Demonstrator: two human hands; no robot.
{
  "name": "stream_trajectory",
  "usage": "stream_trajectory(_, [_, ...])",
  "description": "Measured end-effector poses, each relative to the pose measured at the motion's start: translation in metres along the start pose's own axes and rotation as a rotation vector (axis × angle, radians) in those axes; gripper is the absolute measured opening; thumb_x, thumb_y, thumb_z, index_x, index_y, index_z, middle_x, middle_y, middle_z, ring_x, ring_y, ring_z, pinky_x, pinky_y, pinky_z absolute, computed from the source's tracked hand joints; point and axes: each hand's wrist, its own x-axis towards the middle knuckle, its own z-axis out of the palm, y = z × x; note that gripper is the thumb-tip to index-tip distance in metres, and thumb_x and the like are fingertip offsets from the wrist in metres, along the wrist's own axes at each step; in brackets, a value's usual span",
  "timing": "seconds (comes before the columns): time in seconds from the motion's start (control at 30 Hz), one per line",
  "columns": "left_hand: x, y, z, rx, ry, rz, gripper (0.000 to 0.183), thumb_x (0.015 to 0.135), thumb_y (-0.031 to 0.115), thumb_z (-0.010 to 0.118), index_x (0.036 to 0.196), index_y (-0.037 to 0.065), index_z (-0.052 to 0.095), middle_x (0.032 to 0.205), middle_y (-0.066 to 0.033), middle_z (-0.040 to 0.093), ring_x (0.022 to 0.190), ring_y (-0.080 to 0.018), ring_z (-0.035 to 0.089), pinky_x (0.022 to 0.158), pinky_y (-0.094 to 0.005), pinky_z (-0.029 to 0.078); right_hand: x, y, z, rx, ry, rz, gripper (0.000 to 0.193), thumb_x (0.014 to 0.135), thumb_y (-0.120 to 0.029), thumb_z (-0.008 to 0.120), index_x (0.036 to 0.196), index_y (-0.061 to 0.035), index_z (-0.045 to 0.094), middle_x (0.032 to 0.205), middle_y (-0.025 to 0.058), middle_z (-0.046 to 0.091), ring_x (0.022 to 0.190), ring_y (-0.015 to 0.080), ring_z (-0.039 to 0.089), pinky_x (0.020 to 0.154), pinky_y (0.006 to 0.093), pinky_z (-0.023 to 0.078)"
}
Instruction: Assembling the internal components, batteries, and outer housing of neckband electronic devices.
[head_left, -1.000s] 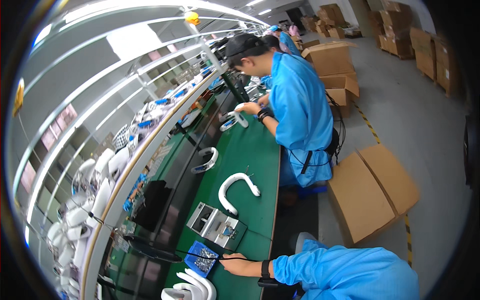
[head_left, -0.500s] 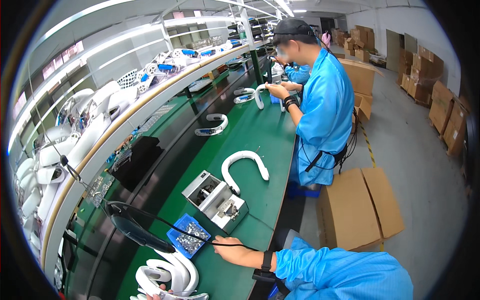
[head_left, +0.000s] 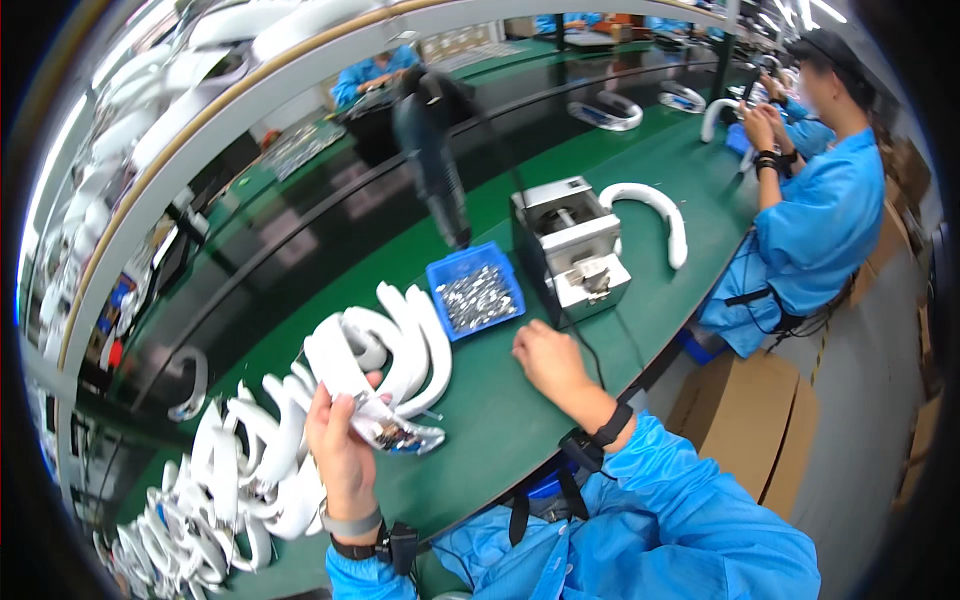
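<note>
My left hand (head_left: 342,440) is closed around a white curved U-shaped housing (head_left: 335,358), tilted over the bench. Its near end is open and shows small electronic parts. Close by, more white curved housings (head_left: 436,350) rest on the green bench. My right hand (head_left: 552,362) hovers at or over the bench with curled fingers; whether something small is pinched in them is hidden. Just beyond it are a blue box (head_left: 455,264) of small metal screws and a grey metal screw feeder (head_left: 580,243). A dark electric screwdriver (head_left: 428,165) hangs above the box, blurred.
A heap of white housings (head_left: 245,440) covers the bench at left. Behind the feeder lies another white housing (head_left: 655,205). The screwdriver's cord (head_left: 520,185) runs down past the feeder. A co-worker (head_left: 815,230) works at right, near a cardboard box (head_left: 740,420). A loaded shelf (head_left: 200,130) overhangs the left.
My view has swung left, so the bench things appear farther right. My left hand and its housing have come up into full view. The screwdriver now hangs more upright.
</note>
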Motion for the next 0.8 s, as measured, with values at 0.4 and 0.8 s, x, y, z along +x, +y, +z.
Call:
stream_trajectory(0.4, [-0.005, 0.007, -0.013, -0.028, -0.075, -0.002, 0.047, 0.097, 0.012, 0.056, 0.138, -0.007, 0.046, 0.114, -0.0239, 0.069, 0.091, -0.0272, 0.072, 0.082, -0.0380, 0.060, 0.092, -0.034, 0.030, -0.114, -0.046, -0.277, 0.008, 0.082, -0.010, 0.068, 0.086, -0.0042, 0.072, 0.089, 0.0160, 0.069, 0.085, 0.0361, 0.069, 0.074, 0.0448, 0.056])
stream_trajectory(0.8, [-0.012, 0.017, -0.012, -0.091, -0.107, -0.104, 0.046, 0.102, 0.014, 0.047, 0.143, -0.003, 0.041, 0.121, -0.0220, 0.067, 0.100, -0.0277, 0.071, 0.081, -0.0365, 0.060, 0.107, -0.044, 0.035, -0.206, -0.108, -0.247, 0.008, 0.077, -0.018, 0.075, 0.082, -0.0124, 0.072, 0.084, 0.0097, 0.069, 0.082, 0.0323, 0.069, 0.071, 0.0438, 0.056])
